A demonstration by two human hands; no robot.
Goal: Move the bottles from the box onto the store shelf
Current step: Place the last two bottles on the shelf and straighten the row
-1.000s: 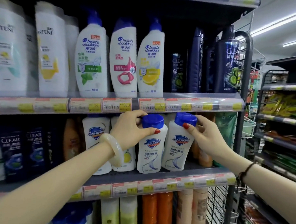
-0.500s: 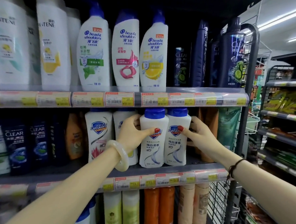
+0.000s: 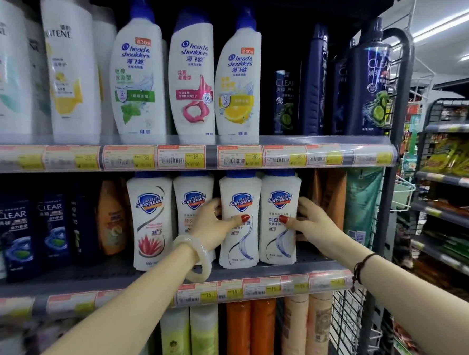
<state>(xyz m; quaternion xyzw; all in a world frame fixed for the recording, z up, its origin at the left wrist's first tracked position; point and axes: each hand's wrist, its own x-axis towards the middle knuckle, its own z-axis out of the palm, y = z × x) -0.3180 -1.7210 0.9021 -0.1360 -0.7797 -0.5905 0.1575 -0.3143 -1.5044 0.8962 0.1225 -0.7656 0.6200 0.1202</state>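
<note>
Two white Safeguard bottles with blue caps stand upright side by side on the middle shelf (image 3: 157,275). My left hand (image 3: 213,224) grips the left bottle (image 3: 241,242) from its left side, thumb across the label. My right hand (image 3: 310,220) holds the right bottle (image 3: 279,193) from its right side, thumb on the front. Two more Safeguard bottles (image 3: 151,223) stand to the left of them. No box is in view.
Head & Shoulders bottles (image 3: 189,78), Pantene and dark Clear bottles fill the upper shelf. Dark Clear bottles (image 3: 14,234) stand at the middle shelf's left, orange and teal packs (image 3: 362,205) at its right. Orange and green bottles sit below. Another rack (image 3: 454,191) stands at right.
Both bottles went from tilted and held by their caps to upright and deeper on the shelf. My hands slid down from the caps to the bottles' bodies.
</note>
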